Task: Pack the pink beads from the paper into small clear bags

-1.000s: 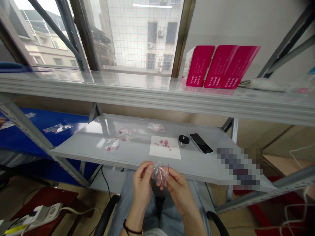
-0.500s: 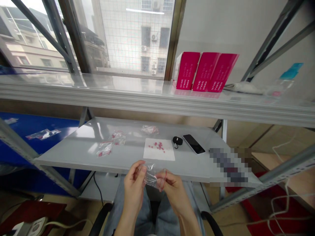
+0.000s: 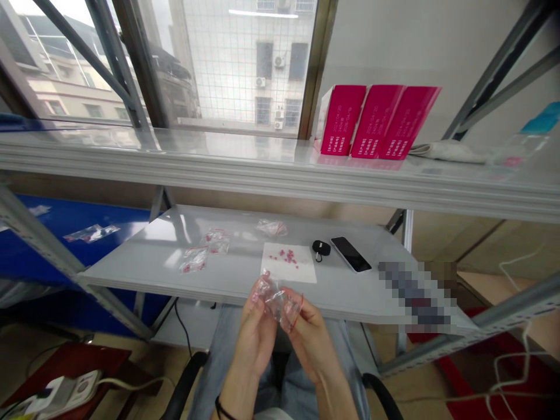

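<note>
A grey steel shelving unit [image 3: 56, 245] stands before a window, with two white shelves. The upper shelf [image 3: 245, 169] carries three magenta cartons [image 3: 376, 121], standing side by side. The lower shelf [image 3: 144, 256] carries a sheet of white paper [image 3: 289, 271], a smartphone [image 3: 350, 254], a black fob [image 3: 321, 248], and three small clear bags [image 3: 193, 259] containing pink pieces. Small pink pieces [image 3: 286, 256] lie scattered on the paper.

The left hand [image 3: 252, 335] and right hand [image 3: 312, 344] are held apart above the lap, just in front of the lower shelf's edge. Both pinch a crumpled clear plastic bag [image 3: 276, 304] between thumb and fingers. The bag spans the gap between the hands, with a thin red band [image 3: 301, 306] at its right side.
</note>
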Available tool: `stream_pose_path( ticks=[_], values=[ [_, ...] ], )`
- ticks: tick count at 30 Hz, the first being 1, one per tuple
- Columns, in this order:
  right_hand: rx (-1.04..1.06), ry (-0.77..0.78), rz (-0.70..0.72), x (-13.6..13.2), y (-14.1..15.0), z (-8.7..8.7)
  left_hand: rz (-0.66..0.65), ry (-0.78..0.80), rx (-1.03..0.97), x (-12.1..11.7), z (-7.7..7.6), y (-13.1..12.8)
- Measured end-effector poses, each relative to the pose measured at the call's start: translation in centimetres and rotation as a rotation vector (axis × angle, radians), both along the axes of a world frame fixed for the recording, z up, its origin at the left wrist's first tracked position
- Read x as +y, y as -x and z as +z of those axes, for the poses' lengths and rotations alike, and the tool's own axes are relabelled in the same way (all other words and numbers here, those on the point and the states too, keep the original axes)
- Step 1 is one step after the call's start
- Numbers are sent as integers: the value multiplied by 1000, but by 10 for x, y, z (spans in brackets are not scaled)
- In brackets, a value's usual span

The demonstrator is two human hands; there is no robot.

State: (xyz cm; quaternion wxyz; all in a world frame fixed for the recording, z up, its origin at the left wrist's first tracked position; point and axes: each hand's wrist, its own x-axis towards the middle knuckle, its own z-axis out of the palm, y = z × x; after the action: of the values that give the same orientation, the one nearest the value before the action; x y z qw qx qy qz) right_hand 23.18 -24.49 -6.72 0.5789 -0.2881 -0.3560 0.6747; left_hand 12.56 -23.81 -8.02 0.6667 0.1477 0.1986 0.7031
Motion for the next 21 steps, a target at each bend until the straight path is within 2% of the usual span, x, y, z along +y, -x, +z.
stream_pose_path(
  ticks=[4, 8, 13, 18, 21],
  values=[
    [-135, -36, 53, -1, 7, 2, 67, 35, -45, 2, 11, -2],
    [-320, -73, 50, 0, 6, 0, 130, 225, -218, 10, 23, -1],
    [-504, -214, 52, 3, 0, -2, 174, 359, -385, 16, 21, -2],
    [-572, -236, -46, 5, 1, -13, 199, 348, -470, 17, 20, -4],
    [-466, -202, -215, 4, 10, -19, 193, 341, -523, 18, 22, -3]
  ],
)
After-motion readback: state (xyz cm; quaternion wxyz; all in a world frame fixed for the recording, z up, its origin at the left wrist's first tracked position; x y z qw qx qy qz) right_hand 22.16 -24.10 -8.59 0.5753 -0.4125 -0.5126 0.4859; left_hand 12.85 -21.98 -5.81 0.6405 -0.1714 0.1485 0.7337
